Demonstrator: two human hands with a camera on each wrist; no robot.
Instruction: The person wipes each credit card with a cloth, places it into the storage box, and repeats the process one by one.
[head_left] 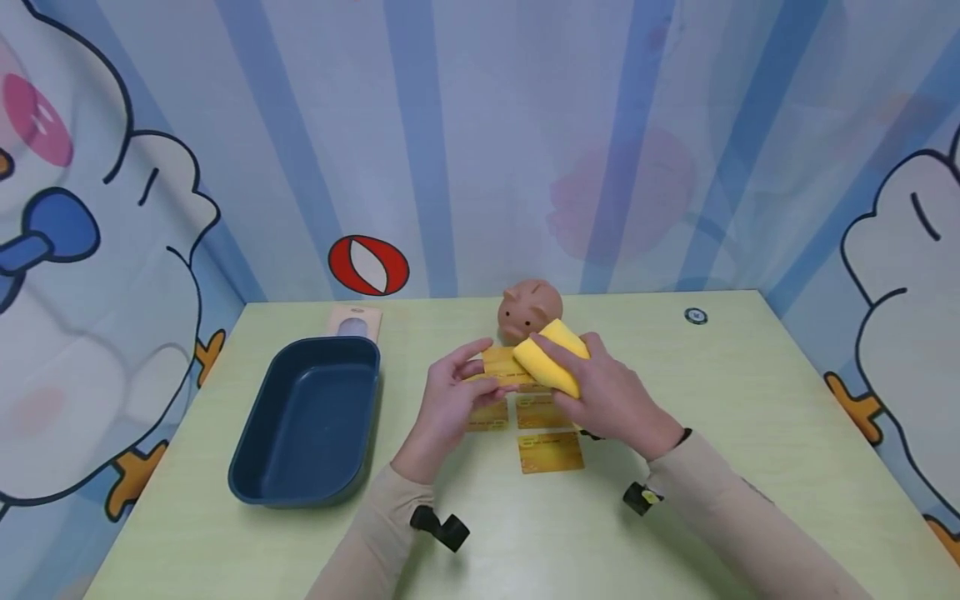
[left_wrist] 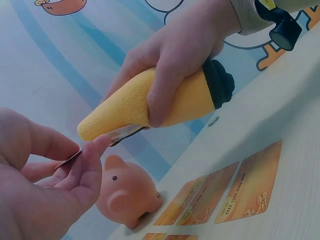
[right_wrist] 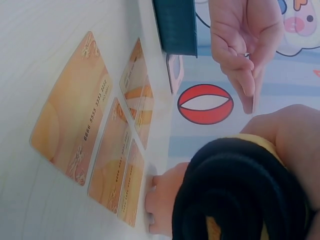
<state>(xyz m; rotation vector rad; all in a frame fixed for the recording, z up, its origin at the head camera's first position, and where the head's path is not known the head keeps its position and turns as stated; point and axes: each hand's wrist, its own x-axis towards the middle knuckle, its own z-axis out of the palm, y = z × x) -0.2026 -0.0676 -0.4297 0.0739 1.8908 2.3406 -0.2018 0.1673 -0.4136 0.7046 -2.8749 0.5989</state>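
Note:
Between the fingertips and thumb of my left hand (head_left: 453,392) is a gold bank card (head_left: 497,362), held up off the table; in the left wrist view it appears nearly edge-on. My right hand (head_left: 618,396) grips a folded yellow cloth (head_left: 551,360) with a black layer at its end (right_wrist: 240,165). In the head view the cloth overlaps the raised card's right part; whether they touch I cannot tell. Several more gold cards (head_left: 551,452) lie flat in rows under the hands. Behind the cloth stands a pink piggy bank (head_left: 528,308).
A dark blue basin (head_left: 315,425) stands on the left of the light table, with a flat pinkish box (head_left: 367,315) behind it. Toward the back right lies a small round disc (head_left: 696,316). A patterned curtain (head_left: 495,150) hangs along the table's rear edge.

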